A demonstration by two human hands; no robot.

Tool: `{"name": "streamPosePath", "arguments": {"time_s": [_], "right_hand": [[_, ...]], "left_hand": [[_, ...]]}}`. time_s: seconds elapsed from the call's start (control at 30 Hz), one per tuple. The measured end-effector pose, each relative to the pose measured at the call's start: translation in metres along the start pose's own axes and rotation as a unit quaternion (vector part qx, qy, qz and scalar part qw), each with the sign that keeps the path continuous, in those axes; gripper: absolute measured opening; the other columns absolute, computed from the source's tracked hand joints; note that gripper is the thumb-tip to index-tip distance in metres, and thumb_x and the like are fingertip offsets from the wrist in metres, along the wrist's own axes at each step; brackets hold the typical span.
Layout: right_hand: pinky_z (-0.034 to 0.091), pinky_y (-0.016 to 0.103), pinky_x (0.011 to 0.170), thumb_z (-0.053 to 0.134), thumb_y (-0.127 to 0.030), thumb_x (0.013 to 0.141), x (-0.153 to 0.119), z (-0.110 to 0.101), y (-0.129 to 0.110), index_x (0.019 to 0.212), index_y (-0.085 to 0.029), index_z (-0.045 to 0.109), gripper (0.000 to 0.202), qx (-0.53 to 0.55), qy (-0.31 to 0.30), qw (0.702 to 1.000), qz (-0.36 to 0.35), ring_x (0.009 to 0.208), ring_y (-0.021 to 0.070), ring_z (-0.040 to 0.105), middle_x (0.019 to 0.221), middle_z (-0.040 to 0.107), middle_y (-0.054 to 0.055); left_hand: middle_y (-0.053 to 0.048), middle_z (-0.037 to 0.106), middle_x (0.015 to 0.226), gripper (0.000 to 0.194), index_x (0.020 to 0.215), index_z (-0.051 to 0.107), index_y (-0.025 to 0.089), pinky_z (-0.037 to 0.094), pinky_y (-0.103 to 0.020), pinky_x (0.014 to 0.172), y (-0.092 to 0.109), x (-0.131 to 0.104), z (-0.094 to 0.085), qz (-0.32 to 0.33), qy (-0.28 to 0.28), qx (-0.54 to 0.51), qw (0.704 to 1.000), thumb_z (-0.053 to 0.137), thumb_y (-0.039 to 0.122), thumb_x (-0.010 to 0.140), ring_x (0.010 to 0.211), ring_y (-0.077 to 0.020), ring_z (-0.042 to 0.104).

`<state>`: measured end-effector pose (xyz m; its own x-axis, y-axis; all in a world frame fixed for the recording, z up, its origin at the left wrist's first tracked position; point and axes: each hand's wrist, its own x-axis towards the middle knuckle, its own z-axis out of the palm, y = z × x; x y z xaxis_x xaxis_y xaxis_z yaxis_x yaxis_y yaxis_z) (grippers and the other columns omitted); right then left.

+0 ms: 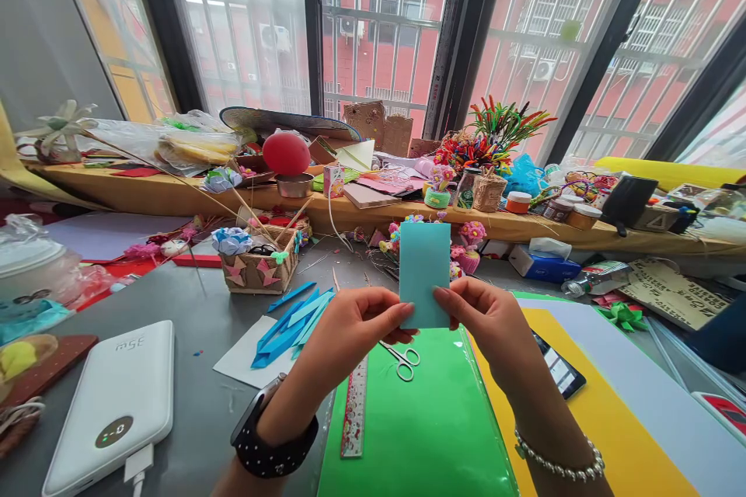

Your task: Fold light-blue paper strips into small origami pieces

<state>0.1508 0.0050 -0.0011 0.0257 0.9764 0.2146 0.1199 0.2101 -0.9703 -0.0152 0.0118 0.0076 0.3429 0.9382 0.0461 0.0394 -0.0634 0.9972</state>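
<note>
Our left grip (364, 318) is pinched on the lower left edge of a light blue paper (425, 264) in the head view, and our right grip (481, 318) is pinched on its lower right edge, both with the thumb on the face turned to us. We hold the paper upright, just right of the middle of the frame, above a glossy green sheet (434, 419) at bottom centre. On that sheet, below our hands, we see scissors (405, 363), partly hidden, and a patterned ruler (353, 419).

Left of centre on the grey desk (203, 427), blue paper strips (288, 330) lie over a white sheet (233, 365), behind our left forearm. Beyond them stands a basket (262, 273) with a blue paper flower (231, 241) at its rim. At lower left we have a white power bank (125, 404) with a cable (138, 474) plugged in.

To the right, our forearm partly covers a phone (564, 373) on a yellow sheet (568, 443). Across the upper middle, a ledge (169, 200) below the windows carries a red balloon (286, 153) above a metal bowl (294, 185). Right of centre, below the ledge, we find a blue tissue box (542, 264) next to a clear bottle (600, 278).
</note>
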Motion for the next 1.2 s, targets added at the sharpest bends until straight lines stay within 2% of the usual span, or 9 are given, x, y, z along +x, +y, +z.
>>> {"name": "streamPosePath", "arguments": {"time_s": [0.2,0.47,0.6,0.73,0.9,1.0,1.1,1.2], "right_hand": [[0.039,0.022,0.048,0.063,-0.042,0.067,0.0002,0.0005,-0.0002,0.060,-0.016,0.056,0.028,-0.004,-0.002,1.000,-0.004,0.049,0.0098,0.045,0.051,0.048,-0.003],[0.043,0.024,0.054,0.062,-0.039,0.069,0.0012,-0.0016,0.0004,0.068,-0.016,0.060,0.023,0.037,0.024,0.999,-0.024,0.056,0.0114,0.050,0.060,0.055,-0.001],[0.043,0.024,0.054,0.062,-0.039,0.069,0.0001,-0.0014,-0.0004,0.067,-0.016,0.060,0.023,0.009,0.007,1.000,-0.027,0.056,0.0121,0.051,0.060,0.056,-0.001],[0.045,0.025,0.056,0.065,-0.037,0.067,-0.0014,0.0002,-0.0019,0.068,-0.016,0.063,0.020,0.017,-0.014,1.000,-0.019,0.059,0.0132,0.054,0.062,0.059,0.000],[0.047,0.025,0.061,0.066,-0.032,0.067,-0.0019,0.0015,0.0007,0.073,-0.019,0.066,0.014,0.059,0.021,0.997,-0.037,0.065,0.0135,0.057,0.069,0.065,0.000],[0.047,0.026,0.062,0.066,-0.031,0.067,-0.0018,0.0005,0.0019,0.074,-0.020,0.066,0.013,0.046,0.035,0.997,-0.056,0.067,0.0148,0.058,0.069,0.065,0.000],[0.048,0.028,0.065,0.064,-0.028,0.070,-0.0027,-0.0010,-0.0003,0.074,-0.020,0.067,0.010,-0.007,0.032,0.996,-0.081,0.069,0.0162,0.060,0.072,0.066,0.001],[0.048,0.027,0.066,0.062,-0.025,0.072,-0.0040,-0.0019,-0.0034,0.074,-0.021,0.067,0.007,-0.077,0.015,0.990,-0.120,0.070,0.0165,0.061,0.074,0.067,0.001]], "left_hand": [[0.001,0.063,0.053,0.016,0.058,0.061,0.015,0.049,-0.022,0.054,-0.0042,0.0032,-0.0005,0.009,0.013,0.009,1.000,0.064,0.029,0.066,0.055,-0.0139,0.063],[-0.001,0.063,0.055,0.014,0.059,0.061,0.015,0.047,-0.022,0.056,-0.0042,0.0030,0.0003,0.000,-0.019,0.026,0.999,0.062,0.027,0.067,0.058,-0.0138,0.061],[0.000,0.061,0.057,0.016,0.062,0.064,0.015,0.045,-0.022,0.054,-0.0022,0.0032,0.0007,0.037,0.008,0.050,0.998,0.060,0.029,0.069,0.056,-0.0128,0.057],[-0.002,0.065,0.068,0.017,0.074,0.068,0.016,0.046,-0.022,0.056,-0.0007,0.0026,0.0003,0.049,0.043,0.012,0.998,0.059,0.030,0.070,0.062,-0.0136,0.057],[-0.002,0.065,0.065,0.015,0.068,0.067,0.015,0.048,-0.025,0.061,-0.0044,0.0038,-0.0011,0.052,0.040,0.046,0.997,0.061,0.028,0.069,0.063,-0.0156,0.059],[-0.003,0.067,0.073,0.014,0.075,0.066,0.015,0.049,-0.026,0.066,-0.0058,0.0042,-0.0015,0.077,0.038,0.037,0.996,0.060,0.026,0.071,0.070,-0.0167,0.061],[-0.004,0.068,0.085,0.023,0.092,0.062,0.017,0.049,-0.026,0.072,-0.0032,0.0016,-0.0009,0.129,0.080,0.023,0.988,0.060,0.026,0.071,0.080,-0.0171,0.062],[-0.004,0.067,0.092,0.028,0.098,0.061,0.018,0.049,-0.026,0.073,0.0025,-0.0034,0.0004,0.175,0.156,0.089,0.968,0.061,0.025,0.071,0.082,-0.0171,0.062]]}}
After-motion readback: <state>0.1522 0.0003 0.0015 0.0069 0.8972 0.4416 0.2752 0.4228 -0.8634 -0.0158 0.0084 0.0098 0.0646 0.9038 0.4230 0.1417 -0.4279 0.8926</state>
